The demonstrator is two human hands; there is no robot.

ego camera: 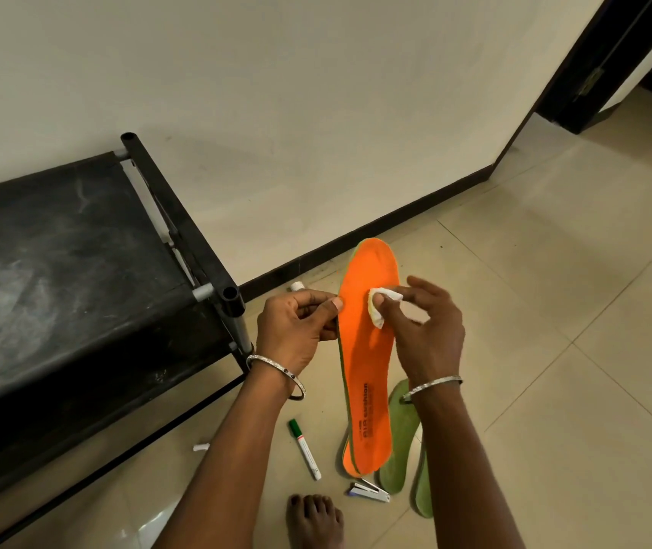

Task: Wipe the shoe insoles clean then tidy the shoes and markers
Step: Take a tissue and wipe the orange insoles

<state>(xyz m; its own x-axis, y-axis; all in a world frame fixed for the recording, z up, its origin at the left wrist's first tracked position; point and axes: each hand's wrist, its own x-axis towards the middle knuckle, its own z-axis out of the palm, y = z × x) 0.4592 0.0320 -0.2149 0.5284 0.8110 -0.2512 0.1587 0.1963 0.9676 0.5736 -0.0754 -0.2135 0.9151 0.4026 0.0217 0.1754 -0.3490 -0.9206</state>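
An orange insole [367, 362] with dark lettering near its heel is held above the floor, toe pointing away from me. My left hand [300, 330] pinches its left edge between thumb and fingers. My right hand [419, 322] holds a small white wad of tissue [379, 305] and presses it on the insole's upper half. A second orange insole seems to sit directly behind the first. Green insoles [399, 437] lie on the floor under my right wrist. A green-capped white marker [304, 449] lies on the tiles below my left forearm.
A black shoe rack [78, 279] stands at the left against the wall. A white marker end [296, 286] shows by the rack's leg, a small white cap [200, 447] lies near the rack, and a stapler [369, 491] sits by my bare foot [314, 521]. Open tiled floor spreads right.
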